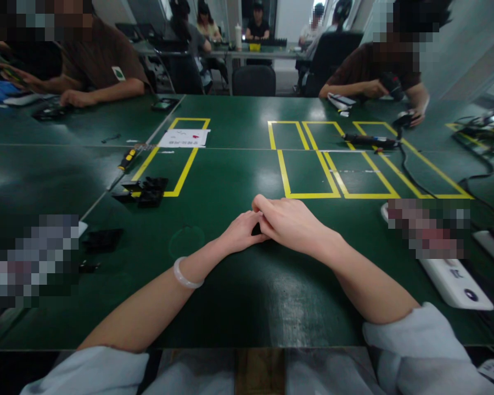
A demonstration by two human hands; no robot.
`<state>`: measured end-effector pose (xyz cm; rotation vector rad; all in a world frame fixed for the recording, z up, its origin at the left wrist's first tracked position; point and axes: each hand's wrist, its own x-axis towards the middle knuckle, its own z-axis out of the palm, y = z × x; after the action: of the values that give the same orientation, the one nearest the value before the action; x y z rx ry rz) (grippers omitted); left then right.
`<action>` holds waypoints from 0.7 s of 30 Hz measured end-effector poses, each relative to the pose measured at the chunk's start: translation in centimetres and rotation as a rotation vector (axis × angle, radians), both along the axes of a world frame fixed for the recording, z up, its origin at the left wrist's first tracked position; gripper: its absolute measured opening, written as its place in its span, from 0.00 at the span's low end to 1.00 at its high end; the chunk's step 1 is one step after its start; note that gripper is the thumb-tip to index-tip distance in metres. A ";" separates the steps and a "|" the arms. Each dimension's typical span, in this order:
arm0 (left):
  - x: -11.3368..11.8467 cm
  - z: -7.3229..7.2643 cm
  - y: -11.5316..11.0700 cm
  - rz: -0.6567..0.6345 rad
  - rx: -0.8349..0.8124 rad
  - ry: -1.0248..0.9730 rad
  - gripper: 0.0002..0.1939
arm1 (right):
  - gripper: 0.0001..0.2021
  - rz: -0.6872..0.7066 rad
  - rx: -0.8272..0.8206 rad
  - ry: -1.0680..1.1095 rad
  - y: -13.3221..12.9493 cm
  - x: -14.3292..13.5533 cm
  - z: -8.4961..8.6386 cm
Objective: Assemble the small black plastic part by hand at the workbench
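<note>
My left hand [241,231] and my right hand [294,222] meet at the near middle of the green table [234,291]. The right hand lies over the left fingertips with its own fingers curled in, and the fingers of both are pressed together. No object shows between them. Part of the left fingers is hidden under the right hand. A pale bracelet [188,273] circles my left wrist. Both forearms lean on the table edge, sleeves pushed back.
Black plastic parts [150,192] and a yellow-black screwdriver [127,159] lie at left. Yellow tape frames [308,196] mark the table; a paper label [184,138] sits on one. At right are a black electric screwdriver [370,141], cables and a white device [456,280]. Co-workers sit opposite.
</note>
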<state>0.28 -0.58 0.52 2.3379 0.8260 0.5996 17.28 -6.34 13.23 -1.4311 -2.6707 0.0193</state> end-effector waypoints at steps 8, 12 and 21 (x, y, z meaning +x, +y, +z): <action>0.0 0.0 -0.1 0.001 -0.044 -0.034 0.16 | 0.13 0.010 0.010 -0.091 0.2 -0.1 -0.2; 0.0 -0.1 -0.1 -0.007 -0.029 -0.028 0.20 | 0.10 0.009 -0.019 -0.046 0.0 -0.1 0.0; 0.0 0.1 -0.1 -0.002 -0.068 -0.029 0.14 | 0.13 0.026 0.019 -0.083 0.1 -0.1 -0.1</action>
<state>0.26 -0.72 0.63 2.2636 0.8178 0.5937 17.15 -6.25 13.14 -1.4224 -2.7470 -0.0643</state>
